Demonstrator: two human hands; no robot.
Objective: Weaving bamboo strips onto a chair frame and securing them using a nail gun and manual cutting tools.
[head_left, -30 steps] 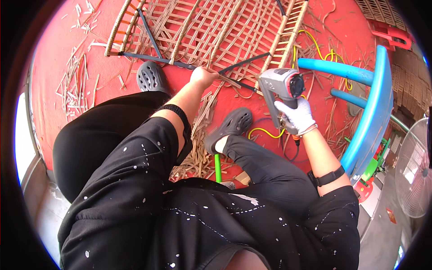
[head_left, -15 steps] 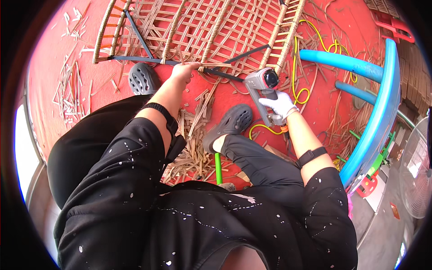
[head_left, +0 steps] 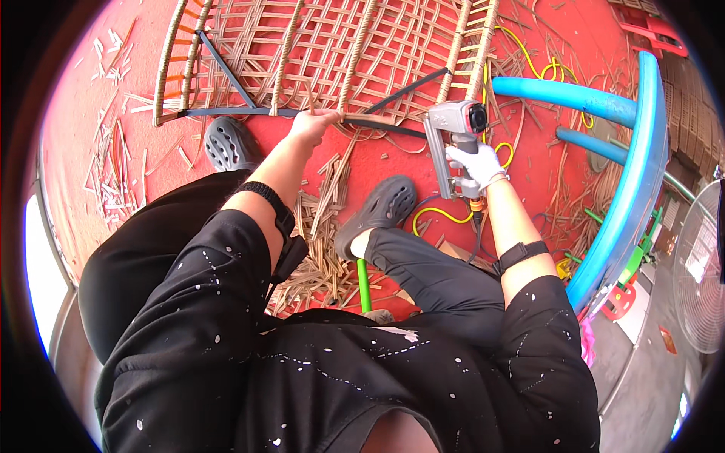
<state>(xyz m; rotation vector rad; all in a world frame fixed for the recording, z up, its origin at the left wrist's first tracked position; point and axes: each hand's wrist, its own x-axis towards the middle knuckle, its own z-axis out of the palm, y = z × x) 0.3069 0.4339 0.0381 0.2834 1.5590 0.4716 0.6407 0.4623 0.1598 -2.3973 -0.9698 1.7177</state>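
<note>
A woven wicker panel (head_left: 355, 60) on a frame of wrapped bars lies ahead of me, with a dark lower rail (head_left: 226, 112). My left hand (head_left: 313, 127), bare, is closed at this rail, pinching a flat tan strip (head_left: 371, 118) that runs along it to the right. A second thin end pokes up above the fingers. In a white glove, my right hand (head_left: 477, 166) grips a grey air stapler (head_left: 445, 119) by its handle. The tool stands upright right of the strip's end, apart from it, with a hose fitting (head_left: 476, 204) below.
Cut strips (head_left: 325, 257) are scattered over the red floor (head_left: 151, 181). A yellow hose (head_left: 442, 214) loops past the stapler. On the right are a blue curved frame (head_left: 627, 181) and a fan (head_left: 698, 264). My grey clogs (head_left: 389, 202) flank the work, near a green tube (head_left: 364, 283).
My right hand has moved the stapler a little right and turned it more upright, away from the panel's rail. My left hand stays on the strip. The whole view has shifted slightly.
</note>
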